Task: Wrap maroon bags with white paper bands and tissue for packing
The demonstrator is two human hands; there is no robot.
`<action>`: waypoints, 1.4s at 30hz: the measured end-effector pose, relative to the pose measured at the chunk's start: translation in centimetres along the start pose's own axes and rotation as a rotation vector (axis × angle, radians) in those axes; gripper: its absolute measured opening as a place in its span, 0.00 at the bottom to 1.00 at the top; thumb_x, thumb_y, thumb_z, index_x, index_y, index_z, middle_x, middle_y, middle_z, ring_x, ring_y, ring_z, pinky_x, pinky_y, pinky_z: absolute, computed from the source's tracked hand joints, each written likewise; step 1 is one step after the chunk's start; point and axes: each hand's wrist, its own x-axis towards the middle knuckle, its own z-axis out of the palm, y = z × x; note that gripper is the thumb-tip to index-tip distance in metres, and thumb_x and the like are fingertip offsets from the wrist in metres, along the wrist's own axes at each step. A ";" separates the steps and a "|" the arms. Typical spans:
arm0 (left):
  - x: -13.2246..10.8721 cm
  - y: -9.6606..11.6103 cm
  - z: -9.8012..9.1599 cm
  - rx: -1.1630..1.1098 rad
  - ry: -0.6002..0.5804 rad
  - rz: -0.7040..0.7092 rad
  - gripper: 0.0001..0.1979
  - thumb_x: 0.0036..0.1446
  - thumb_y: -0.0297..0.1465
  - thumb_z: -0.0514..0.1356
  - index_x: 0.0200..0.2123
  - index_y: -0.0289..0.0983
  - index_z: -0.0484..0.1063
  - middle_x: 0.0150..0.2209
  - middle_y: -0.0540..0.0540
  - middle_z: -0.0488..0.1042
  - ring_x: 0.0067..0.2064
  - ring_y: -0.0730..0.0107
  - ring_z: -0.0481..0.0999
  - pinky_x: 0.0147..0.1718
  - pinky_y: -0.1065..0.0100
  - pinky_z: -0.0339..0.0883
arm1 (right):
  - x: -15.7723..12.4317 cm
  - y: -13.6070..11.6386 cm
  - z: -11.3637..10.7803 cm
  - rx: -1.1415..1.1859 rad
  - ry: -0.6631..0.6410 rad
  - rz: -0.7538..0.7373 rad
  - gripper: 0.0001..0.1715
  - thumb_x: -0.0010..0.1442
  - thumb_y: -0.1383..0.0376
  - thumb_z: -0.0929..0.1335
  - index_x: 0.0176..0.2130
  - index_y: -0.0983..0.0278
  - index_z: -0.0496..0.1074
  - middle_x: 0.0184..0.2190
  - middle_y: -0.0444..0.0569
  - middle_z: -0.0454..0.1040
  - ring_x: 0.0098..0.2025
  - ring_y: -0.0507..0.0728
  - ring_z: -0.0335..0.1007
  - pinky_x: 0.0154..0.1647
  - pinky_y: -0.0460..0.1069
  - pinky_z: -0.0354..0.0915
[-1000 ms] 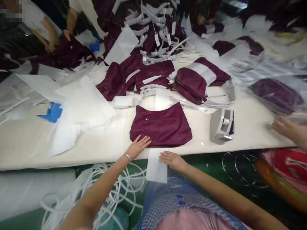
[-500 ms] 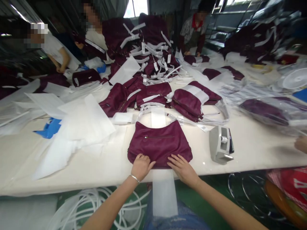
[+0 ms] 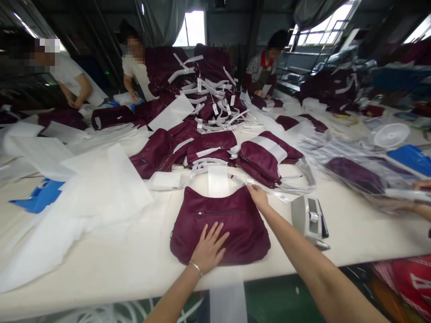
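A maroon handbag with a zip across its front lies flat on the table before me. My left hand rests on its lower front, palm down with fingers spread. At the bag's upper right corner, where the strap starts, my right hand has its fingers closed on the edge; the fingertips are partly hidden. The handbag's strap, wrapped in white, loops away behind it. Beneath the bag runs a white paper strip, which also hangs over the table's front edge.
Right of the bag stands a grey tape dispenser. Loose white sheets and a blue piece lie left. Behind are more maroon bags and a tall pile. Several people work around the table; one person's hands hold a plastic-wrapped bag at right.
My right hand has moved from the bag's bottom edge up to its top right corner. My left hand has shifted inward onto the bag's front, with its fingers spread.
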 end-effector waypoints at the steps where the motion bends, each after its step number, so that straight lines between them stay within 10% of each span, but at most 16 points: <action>1: 0.0 -0.1 0.0 -0.002 0.001 0.000 0.29 0.66 0.39 0.51 0.68 0.48 0.49 0.71 0.45 0.44 0.70 0.56 0.47 0.66 0.47 0.42 | 1.6 -0.5 0.8 -0.024 0.002 0.015 0.29 0.61 0.46 0.62 0.40 0.65 0.78 0.42 0.60 0.78 0.49 0.67 0.73 0.52 0.60 0.66; 9: 0.1 -0.6 0.2 -0.059 -0.021 -0.003 0.29 0.65 0.37 0.51 0.68 0.49 0.48 0.71 0.47 0.43 0.70 0.58 0.46 0.66 0.48 0.40 | 2.7 -2.8 5.9 -0.099 0.063 -0.187 0.19 0.61 0.59 0.64 0.48 0.65 0.75 0.60 0.59 0.66 0.62 0.66 0.59 0.63 0.63 0.55; 15: 0.1 -0.9 0.1 -0.093 -0.020 0.001 0.29 0.64 0.36 0.53 0.67 0.49 0.50 0.71 0.47 0.44 0.70 0.57 0.47 0.66 0.47 0.41 | 0.2 -3.3 7.0 -0.064 -0.448 -0.670 0.14 0.60 0.54 0.67 0.33 0.59 0.78 0.38 0.49 0.80 0.45 0.60 0.75 0.55 0.54 0.65; 21: 0.1 -1.1 -0.1 -0.105 -0.026 0.003 0.30 0.64 0.36 0.53 0.67 0.49 0.50 0.71 0.47 0.44 0.70 0.56 0.48 0.66 0.47 0.45 | 3.4 -4.3 9.5 0.055 -0.194 -0.331 0.24 0.62 0.55 0.64 0.52 0.65 0.71 0.50 0.58 0.75 0.54 0.64 0.70 0.58 0.60 0.61; 26: 0.1 -1.1 -0.1 -0.116 -0.035 0.001 0.29 0.64 0.36 0.53 0.67 0.49 0.51 0.71 0.46 0.44 0.70 0.56 0.49 0.65 0.47 0.45 | 5.6 -5.3 11.4 0.104 -0.284 -0.120 0.35 0.50 0.57 0.73 0.55 0.68 0.69 0.40 0.57 0.79 0.43 0.66 0.76 0.49 0.60 0.69; 36: 0.2 -0.9 0.1 -0.130 -0.045 -0.014 0.28 0.64 0.36 0.52 0.67 0.49 0.52 0.71 0.47 0.43 0.70 0.57 0.46 0.66 0.46 0.43 | 1.4 -4.6 5.4 0.352 -0.684 -0.508 0.14 0.53 0.59 0.72 0.38 0.64 0.77 0.44 0.51 0.79 0.47 0.60 0.75 0.53 0.56 0.68; 42: 0.2 -0.7 0.1 -0.150 -0.041 -0.022 0.28 0.64 0.36 0.52 0.66 0.48 0.53 0.70 0.46 0.46 0.70 0.56 0.47 0.65 0.45 0.45 | -4.0 -3.0 4.0 0.201 -0.683 -0.843 0.17 0.62 0.64 0.66 0.49 0.59 0.75 0.50 0.49 0.77 0.54 0.59 0.72 0.61 0.58 0.62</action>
